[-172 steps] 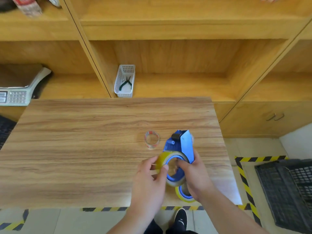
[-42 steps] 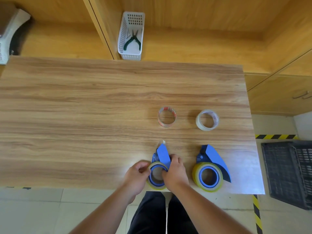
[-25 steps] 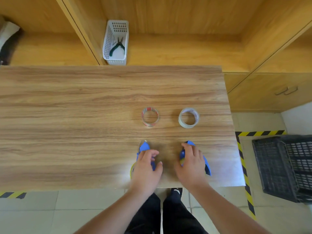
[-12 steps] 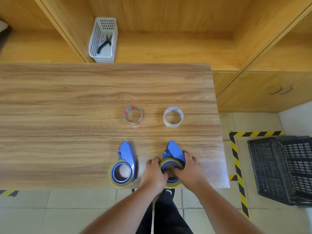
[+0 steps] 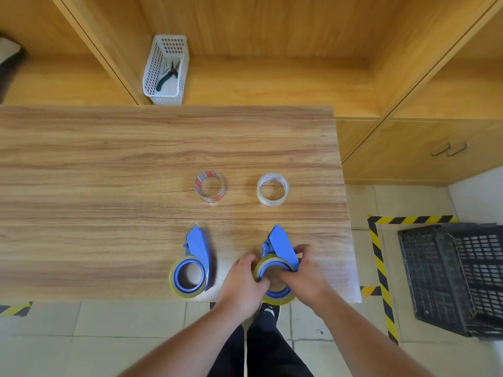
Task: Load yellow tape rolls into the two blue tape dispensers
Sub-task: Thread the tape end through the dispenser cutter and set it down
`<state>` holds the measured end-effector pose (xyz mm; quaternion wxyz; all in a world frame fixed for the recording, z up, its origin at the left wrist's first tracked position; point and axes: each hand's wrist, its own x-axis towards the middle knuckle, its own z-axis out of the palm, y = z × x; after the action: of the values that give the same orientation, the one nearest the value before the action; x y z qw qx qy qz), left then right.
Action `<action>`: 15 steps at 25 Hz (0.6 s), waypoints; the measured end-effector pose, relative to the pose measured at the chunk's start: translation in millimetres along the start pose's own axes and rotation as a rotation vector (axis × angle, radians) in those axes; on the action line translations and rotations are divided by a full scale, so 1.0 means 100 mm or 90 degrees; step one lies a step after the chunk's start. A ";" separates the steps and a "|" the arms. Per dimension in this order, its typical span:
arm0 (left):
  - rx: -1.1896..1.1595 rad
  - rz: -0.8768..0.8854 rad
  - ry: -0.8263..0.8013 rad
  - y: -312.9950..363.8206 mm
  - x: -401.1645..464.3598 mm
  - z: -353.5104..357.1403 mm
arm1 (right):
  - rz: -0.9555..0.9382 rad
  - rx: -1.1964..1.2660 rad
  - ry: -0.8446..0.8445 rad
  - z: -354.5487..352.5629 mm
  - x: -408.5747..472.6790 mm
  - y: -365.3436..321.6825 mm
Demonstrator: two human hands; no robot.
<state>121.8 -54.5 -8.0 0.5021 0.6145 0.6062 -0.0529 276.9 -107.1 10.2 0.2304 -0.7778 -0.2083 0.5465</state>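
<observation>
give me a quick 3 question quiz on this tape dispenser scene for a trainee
1. True or false: both hands are on the right dispenser.
2. What lies in the white basket on the shelf?
A. scissors
B. pliers
C. a tape roll
3. How many loose rolls lie on the table beyond the dispensers?

Key
1. True. The left hand and right hand both grip it, while the left dispenser sits untouched.
2. B, pliers with green handles.
3. Two: a red-printed roll and a pale roll.
</observation>
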 end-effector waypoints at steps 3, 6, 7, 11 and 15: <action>-0.032 0.019 0.004 0.10 -0.12 -0.15 | -0.044 0.029 -0.019 -0.07 -0.13 -0.11; -0.139 0.028 -0.028 0.25 -0.27 -0.41 | -0.076 0.078 -0.022 -0.21 -0.23 -0.24; -0.181 0.038 -0.029 0.32 -0.35 -0.51 | -0.084 0.105 -0.027 -0.25 -0.26 -0.29; -0.233 0.098 0.049 0.61 -0.67 -0.77 | -0.150 0.209 -0.033 -0.34 -0.41 -0.54; -0.319 0.128 0.112 0.76 -0.87 -0.78 | -0.172 0.335 -0.030 -0.37 -0.54 -0.77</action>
<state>117.7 -43.7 131.2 0.5865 0.5306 0.5777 0.2018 289.3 -81.0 106.8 0.4899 -0.6435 -0.1668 0.5639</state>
